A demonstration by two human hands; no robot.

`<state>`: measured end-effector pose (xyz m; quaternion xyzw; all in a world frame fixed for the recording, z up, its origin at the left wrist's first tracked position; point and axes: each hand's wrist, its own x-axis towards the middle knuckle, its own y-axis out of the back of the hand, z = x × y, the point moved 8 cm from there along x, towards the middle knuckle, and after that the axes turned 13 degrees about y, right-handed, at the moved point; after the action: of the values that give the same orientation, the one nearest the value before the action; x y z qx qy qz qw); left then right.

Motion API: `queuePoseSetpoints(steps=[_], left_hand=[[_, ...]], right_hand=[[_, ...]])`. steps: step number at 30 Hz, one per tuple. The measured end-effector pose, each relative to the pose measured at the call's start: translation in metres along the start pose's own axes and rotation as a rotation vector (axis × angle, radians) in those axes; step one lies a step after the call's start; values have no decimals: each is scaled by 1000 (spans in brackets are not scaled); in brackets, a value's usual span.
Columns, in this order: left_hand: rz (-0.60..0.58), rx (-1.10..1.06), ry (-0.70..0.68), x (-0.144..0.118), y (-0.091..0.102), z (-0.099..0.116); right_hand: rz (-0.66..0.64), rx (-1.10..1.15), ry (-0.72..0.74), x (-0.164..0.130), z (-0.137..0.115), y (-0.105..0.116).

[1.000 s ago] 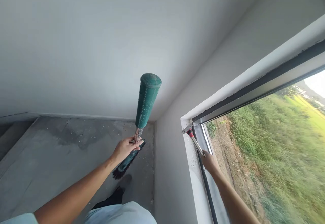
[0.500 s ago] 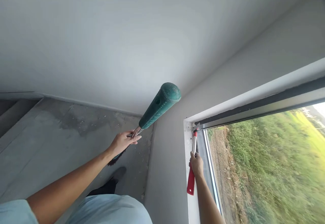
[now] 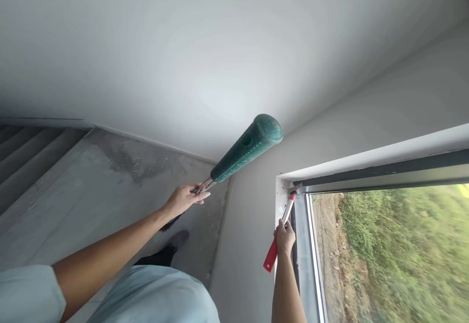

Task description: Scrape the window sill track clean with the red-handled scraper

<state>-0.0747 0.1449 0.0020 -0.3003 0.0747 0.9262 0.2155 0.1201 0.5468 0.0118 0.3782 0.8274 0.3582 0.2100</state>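
My left hand [image 3: 185,200] is closed round the neck of a brush with a thick green handle [image 3: 247,147]. The handle's rounded end points up and to the right, and a bit of dark bristle shows below the hand. My right hand [image 3: 286,236] grips a scraper [image 3: 288,210] with a red handle end, a silver shaft and a red collar. Its blade is at the inner top-left corner of the window recess [image 3: 284,191], against or very near the dark window frame [image 3: 340,176]. Small dark specks mark the white reveal beside it.
A pale wall [image 3: 220,44] rises in front. Bare concrete floor [image 3: 120,186] lies at left, with steps [image 3: 40,161] beyond it. Through the window glass [image 3: 395,245] are bushes and soil. My shoe [image 3: 179,239] stands on the floor below.
The scraper has turned so its blade tilts further right, onto the frame corner, and its handle end leans left. The view has shifted, showing more steps. The brush stays in my left hand.
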Motion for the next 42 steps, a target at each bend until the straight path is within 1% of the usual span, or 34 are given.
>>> queuePoseSetpoints(steps=[3,5,9,12,15,18,21,25,28,33,37,42], left_hand=[[-20,5,-8,2,-6,2],[-27,9,-9,2,-11,3],[-29,8,-15,1,-16,6],[-33,0,-16,-1,-18,8],[-25,-6,-15,-2,-18,9],[-20,-5,-23,-2,-18,12],[-24,3,-17,-2,-18,15],[-37,25,-23,-3,-17,19],[-42,32,-7,-3,-15,18],[-33,42,-10,-6,-14,21],[-9,50,-6,-11,-10,24],[6,29,8,-13,-6,23]], right_hand=[[26,44,-23,0,2,-1],[17,56,-19,3,4,-2],[14,-10,4,9,4,-3],[33,-39,6,7,3,-5],[42,-34,-7,3,2,-12],[69,-54,14,2,0,-19],[81,-84,22,2,4,-28],[120,-47,11,5,7,-38],[157,-41,-17,5,5,-42],[137,-60,-71,4,-4,-50],[142,-50,-80,5,-10,-53],[162,-19,-95,6,-9,-56]])
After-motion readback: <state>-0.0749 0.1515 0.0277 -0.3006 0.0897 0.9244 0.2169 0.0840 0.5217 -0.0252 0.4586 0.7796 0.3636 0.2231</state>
